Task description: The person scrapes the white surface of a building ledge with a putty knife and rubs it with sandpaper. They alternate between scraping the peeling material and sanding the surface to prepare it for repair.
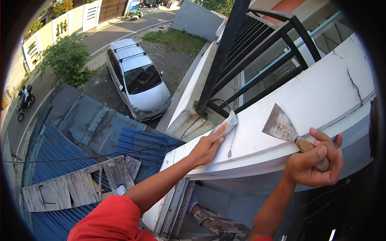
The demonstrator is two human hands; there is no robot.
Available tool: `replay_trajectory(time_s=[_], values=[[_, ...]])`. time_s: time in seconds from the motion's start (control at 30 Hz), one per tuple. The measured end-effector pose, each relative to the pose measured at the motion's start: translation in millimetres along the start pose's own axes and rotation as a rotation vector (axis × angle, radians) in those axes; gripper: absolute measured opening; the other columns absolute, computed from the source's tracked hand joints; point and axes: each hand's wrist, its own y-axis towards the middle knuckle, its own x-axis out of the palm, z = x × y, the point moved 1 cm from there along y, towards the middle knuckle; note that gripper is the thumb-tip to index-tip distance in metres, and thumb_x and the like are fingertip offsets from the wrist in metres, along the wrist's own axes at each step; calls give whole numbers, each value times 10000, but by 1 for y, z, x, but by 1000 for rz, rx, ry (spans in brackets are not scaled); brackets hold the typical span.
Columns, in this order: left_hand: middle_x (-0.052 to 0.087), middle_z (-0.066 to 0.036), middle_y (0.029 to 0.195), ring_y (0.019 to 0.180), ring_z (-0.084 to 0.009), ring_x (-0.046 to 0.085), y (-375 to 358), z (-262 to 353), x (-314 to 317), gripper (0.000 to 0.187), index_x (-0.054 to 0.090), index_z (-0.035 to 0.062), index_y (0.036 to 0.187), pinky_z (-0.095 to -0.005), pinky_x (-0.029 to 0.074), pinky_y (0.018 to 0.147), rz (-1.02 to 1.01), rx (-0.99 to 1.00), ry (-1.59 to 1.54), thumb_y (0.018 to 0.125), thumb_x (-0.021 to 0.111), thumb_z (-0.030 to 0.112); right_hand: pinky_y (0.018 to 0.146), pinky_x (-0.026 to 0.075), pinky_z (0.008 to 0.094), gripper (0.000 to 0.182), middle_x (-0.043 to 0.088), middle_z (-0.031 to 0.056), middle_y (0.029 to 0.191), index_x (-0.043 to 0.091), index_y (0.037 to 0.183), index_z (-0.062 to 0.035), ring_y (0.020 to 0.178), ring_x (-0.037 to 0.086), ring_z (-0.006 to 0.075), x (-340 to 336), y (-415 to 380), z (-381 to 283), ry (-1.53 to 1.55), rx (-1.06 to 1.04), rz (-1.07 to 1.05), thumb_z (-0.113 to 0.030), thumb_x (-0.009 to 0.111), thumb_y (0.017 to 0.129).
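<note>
My left hand (207,148) presses a folded piece of grey sandpaper (229,123) flat against the white painted ledge (305,100) of a building, high above the ground. My right hand (314,160) is closed around the wooden handle of a putty knife (281,126). Its wide, stained metal blade points up and left over the ledge's face. A small dark chip in the paint (229,153) lies just right of my left hand. Cracks run through the white surface at the upper right.
A black metal railing (257,52) rises behind the ledge. Far below are a silver car (138,78), blue corrugated roofing (80,132), weathered wooden boards (80,186) and sagging cables. A motorbike rider (25,100) is on the road at left. A camouflage-clad leg (217,225) shows underneath.
</note>
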Motion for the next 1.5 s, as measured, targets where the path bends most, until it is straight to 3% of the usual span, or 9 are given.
replay_trajectory(time_s=[0.17,0.23,0.47,0.67,0.73,1.0,1.13,1.2,1.5], values=[[415,-184,1575,1499,-320,330,32,30,9,478,416,48,1531,-344,280,1216,43,196,-49,1064,459,140,1058,466,617,295,532,41,806,282,1302,-29,672,688,182,-1,1,-2,5,1,-4,-56,424,1045],[416,-196,1566,1493,-332,328,72,98,13,476,418,29,1521,-353,284,1214,-26,446,-52,1058,460,131,1061,463,616,287,534,36,804,288,1294,-36,670,684,176,1,1,-1,8,4,2,-50,427,1043],[426,-191,1566,1469,-331,378,8,7,9,483,419,52,1533,-358,300,1212,29,-8,-31,1059,442,137,1084,458,584,198,519,12,765,316,1209,-65,661,668,155,-1,5,-1,-2,-20,-30,-36,416,1040],[498,-195,1504,1455,-320,397,84,92,7,433,492,49,1478,-353,349,1179,-11,433,-37,1054,462,128,1079,460,593,167,507,13,770,314,1181,-67,659,654,147,-1,4,-5,-12,-5,-19,-44,407,1044],[508,-194,1493,1438,-328,419,97,111,0,433,491,61,1480,-352,376,1160,-93,253,-47,1052,465,120,1080,458,597,162,501,14,776,312,1174,-66,658,653,146,-1,5,-5,-2,-9,-26,-47,407,1044],[466,-171,1540,1486,-302,339,58,62,8,463,459,25,1490,-366,323,1204,-7,464,24,1028,484,23,1107,423,615,176,509,31,817,308,1174,-69,659,670,159,-3,4,-4,27,25,-26,-48,417,1037],[460,-183,1532,1420,-347,436,150,156,10,425,514,48,1459,-336,371,1154,-121,736,-59,1036,510,82,1117,407,617,191,517,35,831,308,1174,-69,656,668,164,-3,5,-5,51,39,-6,-41,432,1032],[463,-181,1528,1399,-355,460,163,187,3,424,514,59,1461,-331,392,1133,-180,642,-10,1039,513,105,1124,397,618,196,520,36,837,309,1174,-69,657,669,167,-4,4,-4,69,40,-10,-37,437,1029],[399,-138,1592,1477,-305,356,93,75,-14,515,452,75,1522,-358,328,1200,-203,639,147,1012,483,6,1096,430,619,184,510,26,747,326,1191,-49,639,650,169,-3,6,-2,71,36,27,-56,426,1038]])
